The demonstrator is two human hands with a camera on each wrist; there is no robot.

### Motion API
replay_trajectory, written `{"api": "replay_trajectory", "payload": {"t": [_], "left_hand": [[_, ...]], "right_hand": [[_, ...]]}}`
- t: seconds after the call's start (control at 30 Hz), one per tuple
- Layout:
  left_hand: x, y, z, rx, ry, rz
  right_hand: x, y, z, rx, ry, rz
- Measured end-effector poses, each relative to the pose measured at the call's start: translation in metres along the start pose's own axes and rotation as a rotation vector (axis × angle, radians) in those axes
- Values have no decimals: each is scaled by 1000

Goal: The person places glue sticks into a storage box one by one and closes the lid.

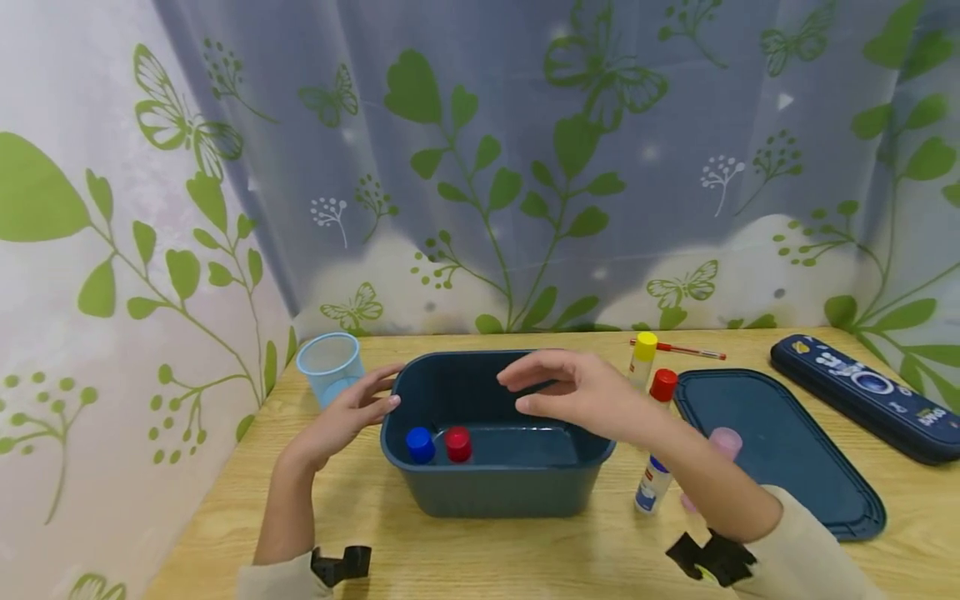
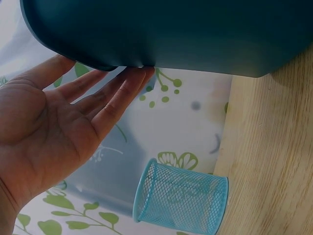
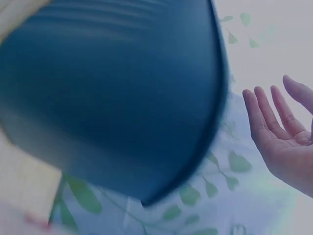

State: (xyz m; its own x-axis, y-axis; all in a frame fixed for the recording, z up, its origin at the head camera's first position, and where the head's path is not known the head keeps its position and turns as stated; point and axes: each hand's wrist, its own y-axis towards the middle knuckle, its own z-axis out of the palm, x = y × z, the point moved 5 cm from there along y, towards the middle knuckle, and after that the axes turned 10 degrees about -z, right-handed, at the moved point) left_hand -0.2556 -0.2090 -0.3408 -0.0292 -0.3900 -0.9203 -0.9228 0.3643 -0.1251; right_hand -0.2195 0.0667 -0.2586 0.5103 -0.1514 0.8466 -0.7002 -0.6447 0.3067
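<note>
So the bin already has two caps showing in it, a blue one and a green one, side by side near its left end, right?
Not quite. The caps inside the bin are blue and red, not blue and green. The head view shows them side by side near its left end.

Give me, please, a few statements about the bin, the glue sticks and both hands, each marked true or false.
1. The left hand touches the dark blue bin at its left end with straight fingers. True.
2. The right hand grips a glue stick. False: it hovers over the bin, fingers relaxed, holding nothing.
3. A blue-capped stick and a red-capped stick stand inside the bin. True.
4. The bin's lid is fitted on the bin. False: it lies flat on the table to the bin's right.
5. The light blue mesh cup stands to the right of the bin. False: it stands to its left, near the wall.
</note>
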Motion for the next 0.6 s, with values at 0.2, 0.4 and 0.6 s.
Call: {"api": "replay_trajectory", "payload": {"t": [0.2, 0.4, 0.6], "left_hand": [[0, -1, 0, 6, -10, -2], [0, -1, 0, 7, -15, -1], [0, 0, 0, 5, 4, 2]], "right_hand": [[8, -36, -29, -108, -48, 30], [3, -70, -46, -214, -157, 33], [-8, -100, -51, -285, -366, 64]]}}
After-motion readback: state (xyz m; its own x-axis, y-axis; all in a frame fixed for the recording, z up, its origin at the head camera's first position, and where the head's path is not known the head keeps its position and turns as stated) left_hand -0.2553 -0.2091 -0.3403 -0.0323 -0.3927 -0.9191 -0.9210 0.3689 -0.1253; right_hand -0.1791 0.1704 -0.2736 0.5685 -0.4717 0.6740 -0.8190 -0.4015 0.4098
